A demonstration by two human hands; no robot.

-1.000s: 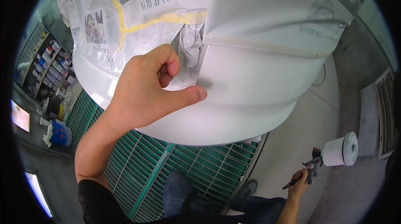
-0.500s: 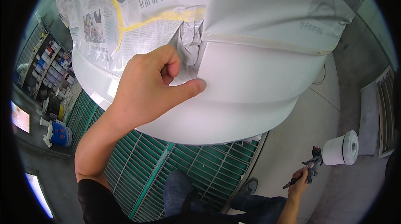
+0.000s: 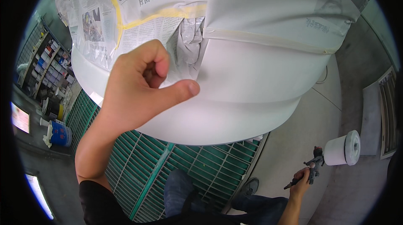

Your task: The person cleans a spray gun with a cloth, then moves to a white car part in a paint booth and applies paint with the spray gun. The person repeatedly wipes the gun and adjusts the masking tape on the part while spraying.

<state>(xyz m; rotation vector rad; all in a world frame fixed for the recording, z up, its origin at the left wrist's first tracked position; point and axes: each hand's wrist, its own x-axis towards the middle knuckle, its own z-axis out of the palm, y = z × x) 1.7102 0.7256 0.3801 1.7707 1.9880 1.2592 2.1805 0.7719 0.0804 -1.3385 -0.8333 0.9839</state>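
My left hand is raised against a curved white panel masked with newspaper and yellow tape. Its fingers are curled and the thumb points right, pinching the lower edge of the newspaper at a crumpled gap in the masking. A plain white paper sheet with pale tape along its edge covers the panel's right part. Low at the right, my right hand grips a grey spray gun with a white cup, held near the floor.
A green floor grate lies under the panel, with grey concrete floor to the right. Shelves of paint cans stand at the left, beside a blue bucket. A wall vent is at the far right. My legs are below.
My left hand stays at the paper's gap; the thumb has shifted slightly along the paper edge. The right hand with the spray gun has not moved.
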